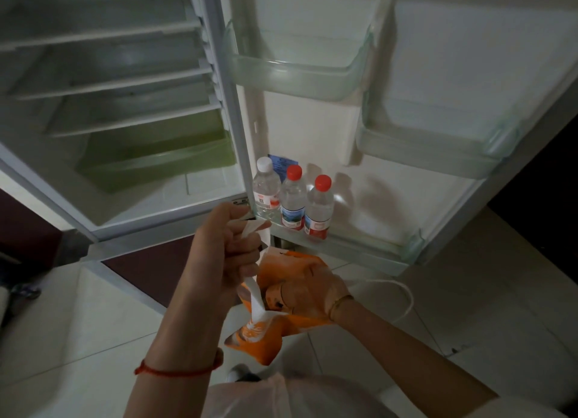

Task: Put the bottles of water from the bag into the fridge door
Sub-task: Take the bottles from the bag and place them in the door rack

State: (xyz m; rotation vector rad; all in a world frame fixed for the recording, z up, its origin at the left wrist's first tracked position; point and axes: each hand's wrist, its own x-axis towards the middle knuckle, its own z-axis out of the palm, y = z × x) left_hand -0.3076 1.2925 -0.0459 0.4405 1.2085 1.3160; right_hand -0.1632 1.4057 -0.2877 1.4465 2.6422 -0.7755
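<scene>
Three water bottles stand in the bottom shelf (369, 245) of the open fridge door: one with a white cap (266, 189) at the left, then two with red caps (293, 198) (319, 208). Below the door hangs an orange and white plastic bag (266, 333). My left hand (228, 242) is closed around the bag's white handles and holds it up. My right hand (309, 289) reaches inside the bag, seen through the thin orange plastic. Whether it grips a bottle is hidden by the bag.
The fridge body (125, 105) at the left stands open with bare shelves and a green drawer (156, 155). Two empty door bins (300, 70) (431, 142) sit higher up the door. A white cord (403, 298) lies on the tiled floor.
</scene>
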